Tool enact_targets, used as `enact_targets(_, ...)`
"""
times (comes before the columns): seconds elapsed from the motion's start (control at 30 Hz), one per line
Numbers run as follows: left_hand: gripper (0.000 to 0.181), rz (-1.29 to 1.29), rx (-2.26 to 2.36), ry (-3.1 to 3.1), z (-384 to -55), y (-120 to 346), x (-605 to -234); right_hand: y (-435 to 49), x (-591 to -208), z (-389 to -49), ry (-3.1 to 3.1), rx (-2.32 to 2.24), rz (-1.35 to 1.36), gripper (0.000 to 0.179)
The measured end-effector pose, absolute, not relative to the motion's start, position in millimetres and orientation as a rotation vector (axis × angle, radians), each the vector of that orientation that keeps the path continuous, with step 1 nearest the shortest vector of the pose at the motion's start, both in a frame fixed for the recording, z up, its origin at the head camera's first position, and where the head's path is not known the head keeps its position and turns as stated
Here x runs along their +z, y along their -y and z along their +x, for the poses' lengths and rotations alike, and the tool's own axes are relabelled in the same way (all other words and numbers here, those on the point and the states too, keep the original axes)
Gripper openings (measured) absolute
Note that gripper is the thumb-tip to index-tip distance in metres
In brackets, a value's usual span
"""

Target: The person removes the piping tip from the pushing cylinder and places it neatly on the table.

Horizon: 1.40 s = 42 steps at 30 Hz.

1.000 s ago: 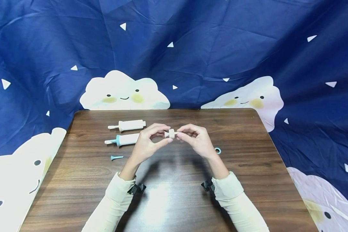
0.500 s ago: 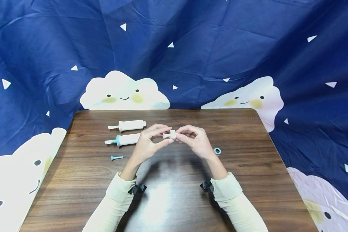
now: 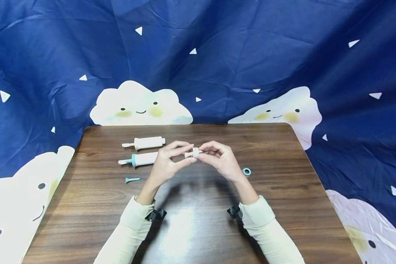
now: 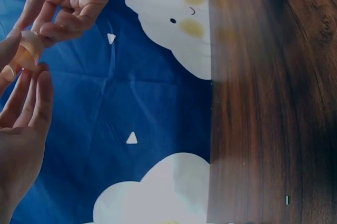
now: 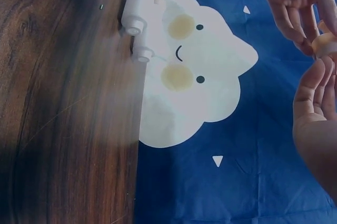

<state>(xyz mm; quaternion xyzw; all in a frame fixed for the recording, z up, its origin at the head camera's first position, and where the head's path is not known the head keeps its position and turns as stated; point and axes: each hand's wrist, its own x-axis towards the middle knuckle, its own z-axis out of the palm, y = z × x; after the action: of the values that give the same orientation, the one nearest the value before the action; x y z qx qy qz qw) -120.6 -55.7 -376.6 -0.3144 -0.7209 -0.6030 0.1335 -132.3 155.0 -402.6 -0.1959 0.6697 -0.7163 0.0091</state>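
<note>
Between my two hands, above the table, is a small cream-white plastic piece [image 3: 195, 152] with a round collar and a flared end pointing left. My left hand [image 3: 165, 163] pinches it at the collar, thumb below and fingers above. At its right end, my right hand [image 3: 223, 161] pinches a short thin stem, fingertips close to the collar. The piece [image 4: 30, 50] looks translucent and orange-tinted in the left wrist view. In the right wrist view it is cut off by the frame's edge, and my right hand's fingers [image 5: 310, 89] are right at it.
Left on the wooden table [image 3: 283, 220] lie a white syringe-like tube [image 3: 150, 142] and another with a blue collar [image 3: 145, 158], its end behind my left hand. A small blue funnel-tipped piece [image 3: 132, 180] lies nearer. A blue ring [image 3: 246, 172] is beside my right wrist.
My right hand has moved slightly left, bringing its fingertips nearer the collar, and the blue ring shows more fully. My left hand keeps its pinch, almost still.
</note>
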Motion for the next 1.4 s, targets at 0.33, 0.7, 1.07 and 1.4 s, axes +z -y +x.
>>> enact_targets(0.33,0.038,-0.91,-1.766,2.083,-120.9,55.7,-376.8,-153.5,-404.8,-130.3,-2.034,-2.22,-0.629,0.036)
enact_targets(0.7,0.04,-0.965,-1.776,2.068,-136.8,62.4,-410.1,-150.3,-407.5,-129.2,-1.985,-2.254,-0.633,0.033)
enact_targets(1.07,0.037,-0.902,-1.775,2.124,-132.7,69.8,-407.8,-151.6,-409.6,-127.2,-2.021,-2.234,-0.615,0.032)
enact_targets(1.4,0.038,-0.795,-1.63,2.15,-120.6,70.0,-382.3,-158.2,-409.9,-128.2,-2.101,-2.208,-0.597,0.034)
